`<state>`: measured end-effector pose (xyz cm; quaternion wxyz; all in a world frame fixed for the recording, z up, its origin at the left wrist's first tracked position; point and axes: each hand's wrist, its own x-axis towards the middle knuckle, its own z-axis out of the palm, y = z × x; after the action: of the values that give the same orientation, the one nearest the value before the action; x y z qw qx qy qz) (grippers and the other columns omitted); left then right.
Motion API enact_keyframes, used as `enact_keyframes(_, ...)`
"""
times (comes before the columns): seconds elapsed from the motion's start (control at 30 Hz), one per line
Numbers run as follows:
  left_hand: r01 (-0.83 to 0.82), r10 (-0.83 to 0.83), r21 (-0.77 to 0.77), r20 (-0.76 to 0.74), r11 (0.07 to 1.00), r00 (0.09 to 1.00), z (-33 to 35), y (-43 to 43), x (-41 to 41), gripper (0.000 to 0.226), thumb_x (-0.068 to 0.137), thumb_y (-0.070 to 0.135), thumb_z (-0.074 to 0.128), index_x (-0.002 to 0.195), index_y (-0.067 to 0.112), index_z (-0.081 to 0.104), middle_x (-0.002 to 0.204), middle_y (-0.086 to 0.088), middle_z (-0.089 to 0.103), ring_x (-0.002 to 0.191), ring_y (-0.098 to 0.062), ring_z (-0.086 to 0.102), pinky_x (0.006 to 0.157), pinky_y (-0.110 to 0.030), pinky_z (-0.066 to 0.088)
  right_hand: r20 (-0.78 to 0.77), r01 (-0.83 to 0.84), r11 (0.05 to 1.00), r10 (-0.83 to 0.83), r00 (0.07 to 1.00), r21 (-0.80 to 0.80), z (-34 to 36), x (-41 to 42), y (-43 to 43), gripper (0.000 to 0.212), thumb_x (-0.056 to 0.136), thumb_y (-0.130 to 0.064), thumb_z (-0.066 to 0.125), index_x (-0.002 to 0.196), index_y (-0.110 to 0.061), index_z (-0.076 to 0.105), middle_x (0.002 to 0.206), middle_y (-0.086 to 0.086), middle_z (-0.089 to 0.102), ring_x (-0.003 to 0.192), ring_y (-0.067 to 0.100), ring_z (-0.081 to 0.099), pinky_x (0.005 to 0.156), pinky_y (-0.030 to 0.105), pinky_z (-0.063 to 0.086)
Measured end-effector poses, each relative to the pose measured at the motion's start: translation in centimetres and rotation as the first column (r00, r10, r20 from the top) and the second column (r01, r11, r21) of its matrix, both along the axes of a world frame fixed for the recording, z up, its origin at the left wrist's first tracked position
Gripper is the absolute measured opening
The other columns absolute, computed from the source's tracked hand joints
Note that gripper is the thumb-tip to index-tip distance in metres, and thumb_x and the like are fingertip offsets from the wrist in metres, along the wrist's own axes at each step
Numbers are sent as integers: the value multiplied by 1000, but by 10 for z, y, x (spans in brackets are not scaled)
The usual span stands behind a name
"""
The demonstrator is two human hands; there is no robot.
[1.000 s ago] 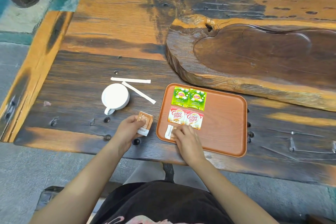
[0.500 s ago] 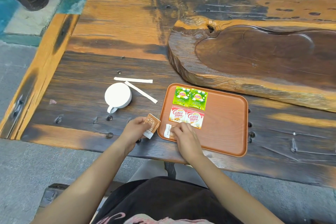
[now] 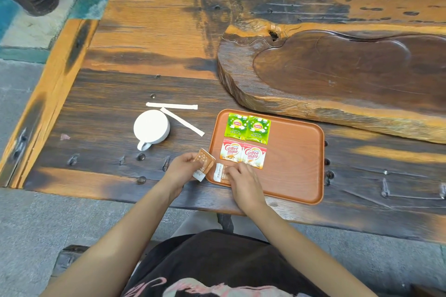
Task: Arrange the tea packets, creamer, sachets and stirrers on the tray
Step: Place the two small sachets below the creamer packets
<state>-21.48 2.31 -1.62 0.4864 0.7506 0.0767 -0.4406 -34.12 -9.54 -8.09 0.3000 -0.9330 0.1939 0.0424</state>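
Note:
An orange-brown tray (image 3: 294, 164) lies near the table's front edge. Two green tea packets (image 3: 247, 128) sit side by side at its far left, with two Coffee mate creamer packets (image 3: 243, 153) just below them. My right hand (image 3: 243, 182) presses an orange-and-white sachet (image 3: 220, 172) flat in the tray's near left corner. My left hand (image 3: 182, 170) holds a second orange sachet (image 3: 204, 163) tilted up just outside the tray's left rim. Two white paper-wrapped stirrers (image 3: 179, 120) lie on the table left of the tray.
A white cup (image 3: 151, 128) stands upside down beside the stirrers, handle toward me. A large carved wooden slab (image 3: 337, 75) rises behind the tray. The table's front edge (image 3: 120, 194) runs just under my wrists.
My left hand has carried its sachet rightward, closer to the tray's left rim. My right hand has stayed on the sachet in the tray's corner.

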Motion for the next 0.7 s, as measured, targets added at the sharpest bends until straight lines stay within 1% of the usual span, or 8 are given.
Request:
enact_keyframes(0.27,19,-19,1,12,1000,1000,1,-4,-2,21,90,3,51,86,17,65,83,-6,67,71,-15,62,64,-24,51,-8,53,996,-52,999,78,2,-1,-2,26,92,-4,45,111,-13,59,110,7,57,106,24,48,90,34,42)
enact_keyframes(0.37,48,-49,14,60,999,997,3,-5,-5,19,88,0,54,101,9,64,90,-10,66,75,-18,62,71,-27,51,-20,43,995,-41,999,95,5,-1,-4,26,91,-6,47,112,-13,59,110,7,57,107,23,48,91,33,42)
enact_keyframes(0.43,110,-113,28,128,993,985,4,-7,-6,25,85,-2,58,108,6,62,96,-14,66,83,-22,61,79,-31,51,13,110,978,-114,993,179,12,2,-6,23,90,-11,52,111,-12,60,104,8,58,101,21,50,89,32,43)
enact_keyframes(0.5,194,-192,7,168,981,967,7,-11,-9,28,82,-2,62,110,4,61,96,-17,65,85,-22,60,78,-29,49,37,251,876,-292,956,411,25,9,-10,19,89,-15,57,107,-11,61,91,6,60,87,18,56,80,30,48)
enact_keyframes(0.57,274,-264,-33,179,961,948,9,-16,-11,28,81,-1,64,109,1,62,93,-16,67,83,-20,60,75,-25,48,-54,326,651,-401,914,686,38,17,-15,14,89,-15,60,103,-10,60,83,6,62,72,14,61,68,26,55)
enact_keyframes(0.6,300,-286,-50,183,953,940,10,-20,-12,26,81,0,65,107,1,63,91,-15,67,81,-19,60,74,-24,48,-102,331,554,-402,910,764,42,20,-18,11,89,-12,60,100,-10,60,79,6,63,64,9,62,60,21,55)
enact_keyframes(0.67,295,-277,-98,165,950,947,11,-27,-15,23,80,2,66,103,4,64,88,-12,68,76,-17,60,70,-22,48,-131,338,524,-392,911,782,47,21,-27,5,88,-6,60,91,-10,59,73,4,61,48,0,58,48,14,49)
enact_keyframes(0.7,262,-244,-127,137,957,960,11,-30,-16,23,81,2,66,104,6,63,87,-10,67,73,-15,60,66,-19,49,-128,350,515,-417,900,782,48,20,-31,9,88,-4,60,85,-12,58,71,4,60,43,-2,56,45,13,48)
